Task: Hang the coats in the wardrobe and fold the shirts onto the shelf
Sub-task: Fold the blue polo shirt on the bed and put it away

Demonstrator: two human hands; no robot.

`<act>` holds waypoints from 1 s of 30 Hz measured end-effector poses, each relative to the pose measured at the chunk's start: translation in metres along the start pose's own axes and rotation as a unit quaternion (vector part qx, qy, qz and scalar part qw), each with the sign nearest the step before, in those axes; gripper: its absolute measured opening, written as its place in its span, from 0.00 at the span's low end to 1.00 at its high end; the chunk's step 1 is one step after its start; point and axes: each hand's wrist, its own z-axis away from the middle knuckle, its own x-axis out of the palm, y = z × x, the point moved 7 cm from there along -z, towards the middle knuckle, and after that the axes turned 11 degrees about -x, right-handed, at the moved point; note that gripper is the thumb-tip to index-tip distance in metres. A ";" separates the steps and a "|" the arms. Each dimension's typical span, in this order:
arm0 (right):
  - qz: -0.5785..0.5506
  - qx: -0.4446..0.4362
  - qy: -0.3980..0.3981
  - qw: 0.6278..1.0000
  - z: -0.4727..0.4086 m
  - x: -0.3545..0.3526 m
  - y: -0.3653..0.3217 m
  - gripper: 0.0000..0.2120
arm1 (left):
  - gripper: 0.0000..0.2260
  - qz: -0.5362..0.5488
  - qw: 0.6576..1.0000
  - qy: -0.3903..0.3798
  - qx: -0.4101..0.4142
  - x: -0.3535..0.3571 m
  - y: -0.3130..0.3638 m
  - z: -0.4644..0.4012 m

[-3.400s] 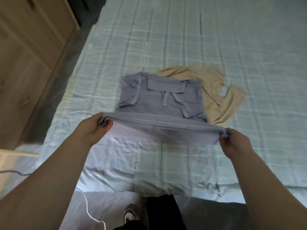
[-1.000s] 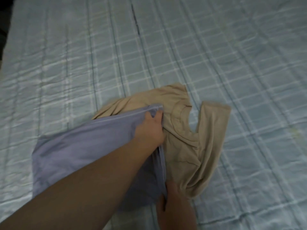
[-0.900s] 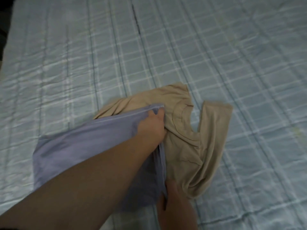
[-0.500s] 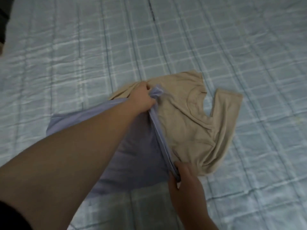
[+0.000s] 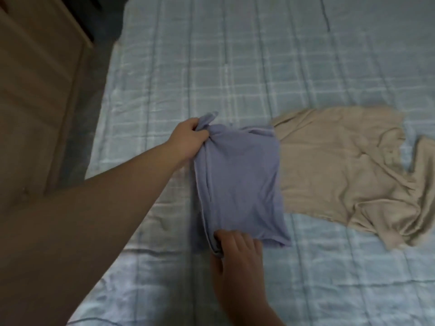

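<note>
A lavender shirt (image 5: pixel 240 182) lies folded into a compact rectangle on the bed. My left hand (image 5: pixel 188 138) grips its far left corner, the cloth bunched in my fingers. My right hand (image 5: pixel 237 252) holds the near left corner, thumb under the edge and fingers on top. A beige shirt (image 5: pixel 348 170) lies spread and rumpled just to the right, its left edge tucked under the lavender one.
The bed (image 5: pixel 259 67) wears a pale blue checked cover with wide bare cloth all around. A light wooden cabinet (image 5: pixel 35 90) stands at the left, across a dark strip of floor (image 5: pixel 94 90).
Both hands carried the lavender shirt's right edge over to the left, folding it in half. The view swung left, bringing the cabinet into sight.
</note>
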 end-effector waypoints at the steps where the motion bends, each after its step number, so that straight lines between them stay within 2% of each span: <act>1: 0.008 -0.004 -0.007 1.000 -0.001 0.018 -0.012 0.13 | 0.07 0.008 1.000 -0.006 -0.003 -0.011 -0.016 -0.006; 6: 0.064 0.015 -0.039 0.997 -0.004 0.088 -0.036 0.14 | 0.10 0.067 0.996 -0.032 -0.047 -0.029 -0.069 -0.031; 8: 0.095 0.047 -0.064 0.992 0.001 0.103 -0.030 0.15 | 0.13 0.107 0.988 -0.072 -0.083 -0.019 -0.081 -0.036; 11: 0.107 0.073 -0.096 0.987 0.010 0.110 -0.021 0.17 | 0.21 0.102 0.985 -0.126 -0.059 -0.003 -0.079 -0.035; 13: 0.101 0.078 -0.121 0.984 0.012 0.110 -0.022 0.20 | 0.27 0.049 0.995 -0.079 -0.039 -0.005 -0.075 -0.035; 16: 0.091 0.088 -0.130 0.983 0.009 0.105 -0.027 0.20 | 0.18 0.005 0.999 -0.024 -0.039 -0.011 -0.070 -0.035; 18: 0.042 0.102 -0.096 0.989 0.004 0.096 -0.030 0.19 | 0.11 0.027 0.999 -0.026 -0.034 -0.013 -0.064 -0.034; 19: -0.004 0.117 -0.051 0.992 0.000 0.086 -0.029 0.19 | 0.09 0.057 0.997 -0.034 -0.038 -0.014 -0.060 -0.033; 21: -0.088 0.169 0.057 0.980 -0.006 0.058 -0.019 0.17 | 0.08 0.132 0.987 -0.059 -0.070 -0.013 -0.048 -0.031; 23: -0.105 0.205 0.122 0.965 -0.010 0.024 -0.004 0.18 | 0.08 0.153 0.982 -0.075 -0.080 -0.012 -0.028 -0.030; 26: -0.060 0.207 0.135 0.967 -0.017 -0.020 0.013 0.20 | 0.09 0.120 0.989 -0.063 -0.062 -0.007 0.010 -0.025; 30: -0.063 0.230 0.168 0.956 -0.019 -0.074 0.031 0.20 | 0.11 0.105 0.990 -0.067 -0.067 0.023 0.063 -0.007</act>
